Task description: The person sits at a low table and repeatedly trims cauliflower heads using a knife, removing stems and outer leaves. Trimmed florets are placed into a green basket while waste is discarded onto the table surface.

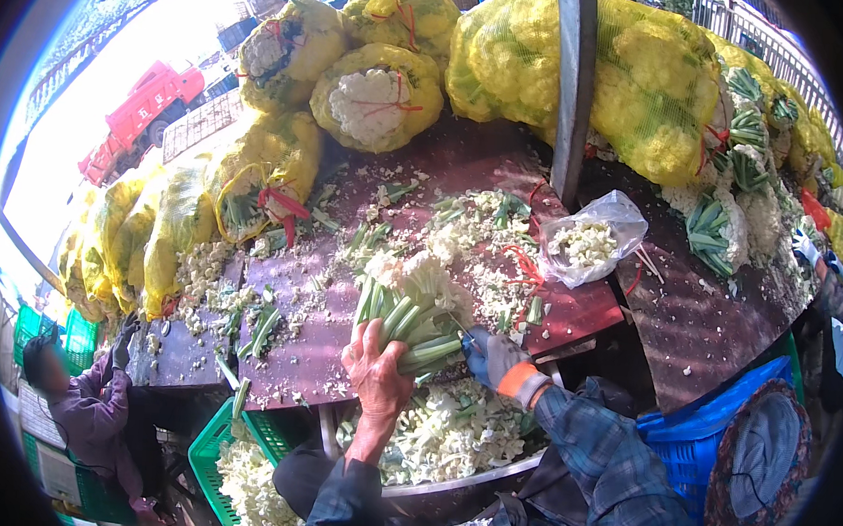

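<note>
My left hand [378, 370], bare, grips a cauliflower head [427, 284] by its cut green stalks. The white curds face away from me over the table edge. On my right hand [498, 361] is a blue and grey work glove with an orange cuff. Its fingers close around a thin blade [455, 321], probably a knife, whose tip meets the cauliflower's right side; the handle is mostly hidden in the glove. Below both hands a metal basin [475, 482] holds many cut florets [457, 427].
Crumbs and leaf scraps litter the dark red table [284, 341]. Yellow mesh sacks [379, 106] line its back, near a metal post [573, 93]. A plastic bag of florets [592, 235] lies right. Green crate [209, 451] and blue crate [682, 443] flank me. Another person [90, 418] sits left.
</note>
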The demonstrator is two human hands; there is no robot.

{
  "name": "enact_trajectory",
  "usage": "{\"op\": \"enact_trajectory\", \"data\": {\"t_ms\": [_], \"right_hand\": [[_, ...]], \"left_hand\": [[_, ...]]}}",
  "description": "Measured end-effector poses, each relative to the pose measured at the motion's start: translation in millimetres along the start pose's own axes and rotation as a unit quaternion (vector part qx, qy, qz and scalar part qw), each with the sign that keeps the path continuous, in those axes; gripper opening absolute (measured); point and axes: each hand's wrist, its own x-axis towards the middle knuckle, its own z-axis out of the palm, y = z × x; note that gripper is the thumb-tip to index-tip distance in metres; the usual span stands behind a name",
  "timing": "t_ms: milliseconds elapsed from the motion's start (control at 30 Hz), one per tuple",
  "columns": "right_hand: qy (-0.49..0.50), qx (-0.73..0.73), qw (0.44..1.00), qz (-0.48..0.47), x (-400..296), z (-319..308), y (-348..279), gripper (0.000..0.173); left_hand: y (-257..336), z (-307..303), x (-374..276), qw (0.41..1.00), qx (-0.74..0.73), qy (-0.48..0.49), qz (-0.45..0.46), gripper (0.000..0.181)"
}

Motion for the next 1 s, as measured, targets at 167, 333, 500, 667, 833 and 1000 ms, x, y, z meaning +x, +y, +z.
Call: {"op": "enact_trajectory", "data": {"t_ms": [167,333,500,667,833,1000], "right_hand": [[-0.003,-0.028,0.998,0.054,1,16,14,0.018],[-0.042,-0.034,0.996,0.072,3,7,-5,0.028],[-0.043,-0.059,0.992,0.098,8,44,40,0.030],[-0.062,0.063,0.996,0.024,0,31,46,0.025],[-0.059,0.118,0.991,-0.013,17,5,31,0.024],[0.079,0.176,0.981,-0.017,53,18,59,0.027]], "left_hand": [[3,3,-3,1.000,0.024,0.001,0.007,0.035],[-3,3,-6,0.999,0.041,0.001,-0.006,0.035],[-7,7,-2,1.000,0.031,0.004,-0.002,0.034],[-10,6,-7,1.000,0.002,0.005,-0.024,0.039],[-26,3,-10,0.997,-0.023,-0.011,-0.075,0.047],[-52,9,-25,0.964,-0.205,-0.013,-0.168,0.052]]}}
